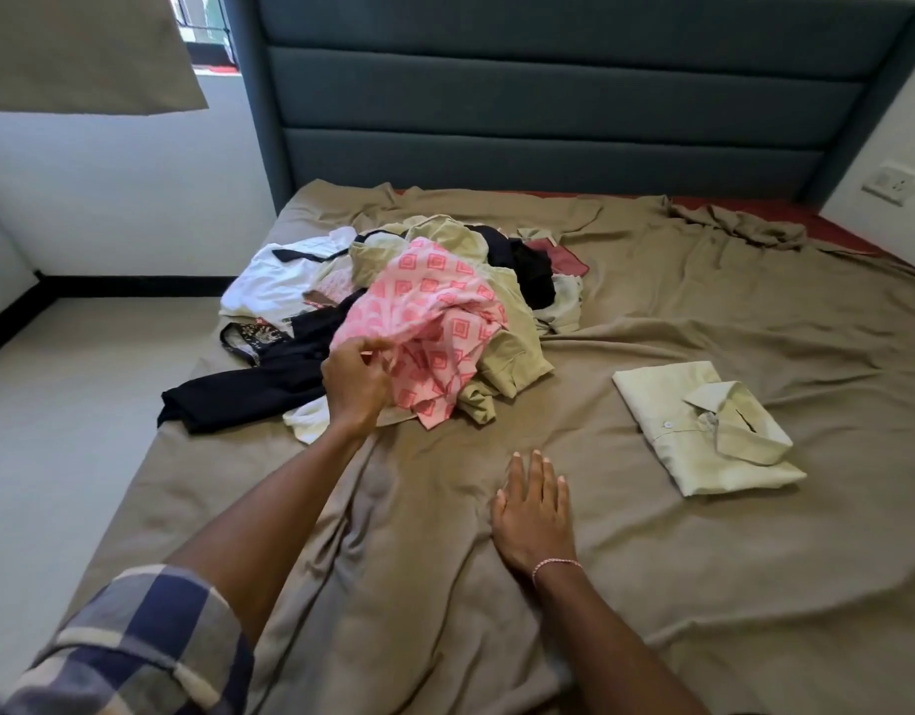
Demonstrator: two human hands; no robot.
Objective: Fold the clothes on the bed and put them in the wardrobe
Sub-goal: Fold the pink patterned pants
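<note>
Bed (703, 312): brown sheet rumpled, near edge cut off by frame. Clothes pile (501, 353) on sheet; lower layers buried, can't sort pcs. Pink patterned garment (434, 322) atop pile, near side. Folded pale-green shirt (703, 430) right of pile, well apart, collar up. L hand (354, 387) at pile's near edge, pinching pink fabric; fingertips partly hidden. R hand (535, 513) nearer than pile, flat on sheet, fingers straight, holding nothing.

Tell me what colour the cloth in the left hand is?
Pink and white squares; the head view shows the cloth in the left hand.
</note>
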